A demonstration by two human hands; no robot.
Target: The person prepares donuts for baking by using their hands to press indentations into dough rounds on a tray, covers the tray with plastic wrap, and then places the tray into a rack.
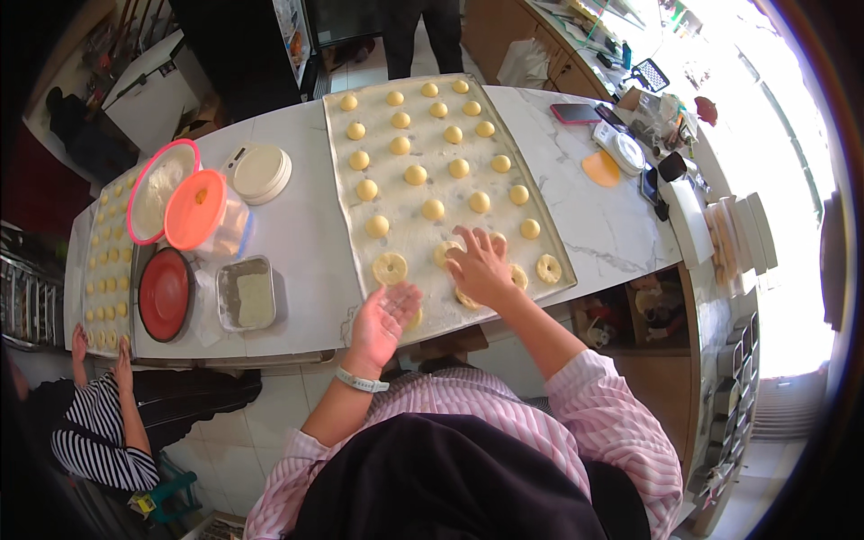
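A large metal baking tray [553, 243] holds rows of pale yellow dough balls [433, 210]. Along its near end lie flattened dough rings, among them one at the left [390, 268] and one at the right [549, 268]. My right hand [484, 270] reaches over these rings with its fingers spread and bent. Its fingertips are at a dough piece [445, 252], partly covered by the hand; whether they press it I cannot tell. My left hand [385, 317] is open, palm turned up, holding nothing, beside a partly hidden dough ring [414, 318] at the tray's near left corner.
Left on the marble table [310, 229] stand a pink-rimmed bowl [162, 193], an orange-lidded tub [195, 210], a red bowl [166, 294], a square metal tin [249, 294] and a round white scale [261, 173]. A co-worker in stripes [103, 432] touches another tray [110, 261]. A phone [576, 112] lies at the right.
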